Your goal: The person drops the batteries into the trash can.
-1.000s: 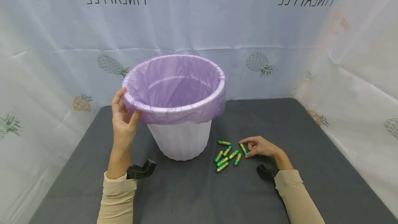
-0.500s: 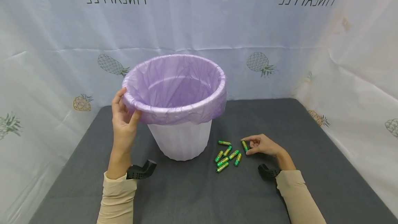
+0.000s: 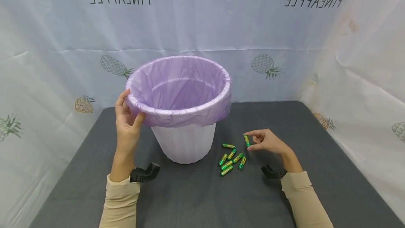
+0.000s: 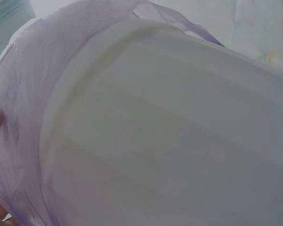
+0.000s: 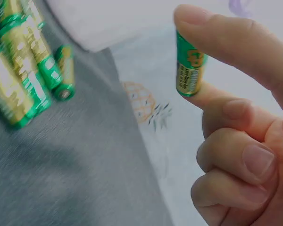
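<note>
A white trash bin (image 3: 186,143) stands on the dark table, lined with a purple plastic bag (image 3: 202,115) folded over its rim. My left hand (image 3: 127,126) grips that rim at the left side, thumb in front and fingers behind. Between thumb and index finger my right hand (image 3: 269,141) pinches a green and gold battery (image 3: 246,140) by its two ends; the right wrist view shows this battery (image 5: 189,68) off the table, the other fingers curled. Several like batteries (image 3: 226,164) lie loose between the bin and my right hand.
The dark tablecloth (image 3: 196,200) spreads to a pale curtain (image 3: 202,17) printed with pineapples at the back and both sides. A black wrist mount (image 3: 145,172) sits on the left forearm, another wrist mount (image 3: 272,172) on the right.
My right hand has lifted the pinched battery up and away from the loose ones, slightly toward the back. My left hand stays on the bin's rim.
</note>
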{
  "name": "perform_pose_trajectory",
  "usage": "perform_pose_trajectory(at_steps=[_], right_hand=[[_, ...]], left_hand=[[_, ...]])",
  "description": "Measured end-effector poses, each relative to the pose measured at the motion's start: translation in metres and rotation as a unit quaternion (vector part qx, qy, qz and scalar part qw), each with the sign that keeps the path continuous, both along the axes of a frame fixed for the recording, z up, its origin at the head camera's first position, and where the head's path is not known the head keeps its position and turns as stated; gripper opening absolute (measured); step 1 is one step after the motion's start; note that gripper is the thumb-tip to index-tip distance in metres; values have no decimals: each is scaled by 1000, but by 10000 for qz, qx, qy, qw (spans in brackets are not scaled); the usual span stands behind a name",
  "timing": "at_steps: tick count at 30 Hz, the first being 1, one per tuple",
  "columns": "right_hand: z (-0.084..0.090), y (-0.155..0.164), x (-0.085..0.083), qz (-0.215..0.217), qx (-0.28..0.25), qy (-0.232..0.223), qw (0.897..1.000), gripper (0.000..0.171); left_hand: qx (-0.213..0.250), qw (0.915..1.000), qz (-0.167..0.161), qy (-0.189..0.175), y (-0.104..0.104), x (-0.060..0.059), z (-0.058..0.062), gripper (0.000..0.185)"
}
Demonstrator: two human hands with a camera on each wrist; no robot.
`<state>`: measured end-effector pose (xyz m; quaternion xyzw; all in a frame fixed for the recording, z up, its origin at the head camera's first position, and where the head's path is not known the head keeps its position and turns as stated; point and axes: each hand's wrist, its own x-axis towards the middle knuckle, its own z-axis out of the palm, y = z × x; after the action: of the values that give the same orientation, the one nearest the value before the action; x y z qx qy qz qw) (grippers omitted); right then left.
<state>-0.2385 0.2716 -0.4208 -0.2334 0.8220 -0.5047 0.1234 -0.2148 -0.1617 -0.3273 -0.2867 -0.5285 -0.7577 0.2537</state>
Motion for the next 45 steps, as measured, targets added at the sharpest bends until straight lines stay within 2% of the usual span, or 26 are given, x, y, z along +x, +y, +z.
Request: perform_pose_trajectory(at_steps=[6,14,19,23,29,36,45], right_hand=[[17,-6,2,-65,-396,173,9990,59],[38,-17,6,-188,-624,509,9966,52],[51,-24,10,-191,-899,645,9937,45],[59,-30,12,-262,-1081,715,9912,46],[72,-34,17,-301,-1217,734,9894,48],[93,-38,21,-737,-1263,531,9878,44],[115,-47,27,-821,-1553,541,9830,43]], left_hand=[[-45,10000,11,-12,0,0,-1,56],[-78,9999,93,-65,-1,0,0,57],[-74,9999,100,-21,-1,0,-1,57],[-48,9999,83,47,-2,-1,0,57],[-96,9999,75,82,-2,-2,0,57],[-141,9998,92,87,-1,-3,-2,56],[-152,9998,123,30,-1,-3,-2,58]])
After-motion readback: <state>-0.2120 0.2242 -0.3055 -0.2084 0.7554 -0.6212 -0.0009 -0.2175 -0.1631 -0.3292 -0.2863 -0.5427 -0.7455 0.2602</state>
